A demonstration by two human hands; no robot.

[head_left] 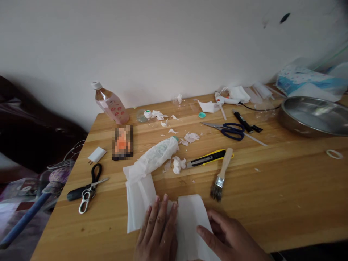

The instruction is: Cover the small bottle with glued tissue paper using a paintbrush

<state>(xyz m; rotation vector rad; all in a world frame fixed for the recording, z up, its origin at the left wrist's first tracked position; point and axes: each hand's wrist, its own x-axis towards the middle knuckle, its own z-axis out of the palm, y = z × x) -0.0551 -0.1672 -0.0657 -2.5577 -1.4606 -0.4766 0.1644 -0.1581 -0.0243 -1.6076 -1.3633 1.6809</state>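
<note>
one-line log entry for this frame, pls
left hand: flat, fingers spread | right hand: on white paper sheet | paintbrush: beside, untouched | metal bowl: far right

Two hands (pixel 159 226) on white paper (pixel 190 221)

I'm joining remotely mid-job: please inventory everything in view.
Wall: one, white, behind
Table: one, brown, centre
Bottle: one, pink, back left
Pixelated item: one, orange-black, left
Plug: one, white, left
Small scissors: one, silver, left
Pole: one, blue, far left
Wrapped object: one, white, centre
Scraps: many, white, centre
Sheets: several, white, front
Disc: one, green, back
Knife: one, black-yellow, mid-right
Brush: one, tan-handled, mid-right
Large scissors: one, blue-handled, mid-right
Pen: one, black, mid-right
Glue gun: one, white, back
Packaging: count unclear, blue-white, back right
Bowl: one, silver, right
Ring: one, off-white, right
Left hand: one, bare, bottom centre
Right hand: one, bare, bottom right
</note>
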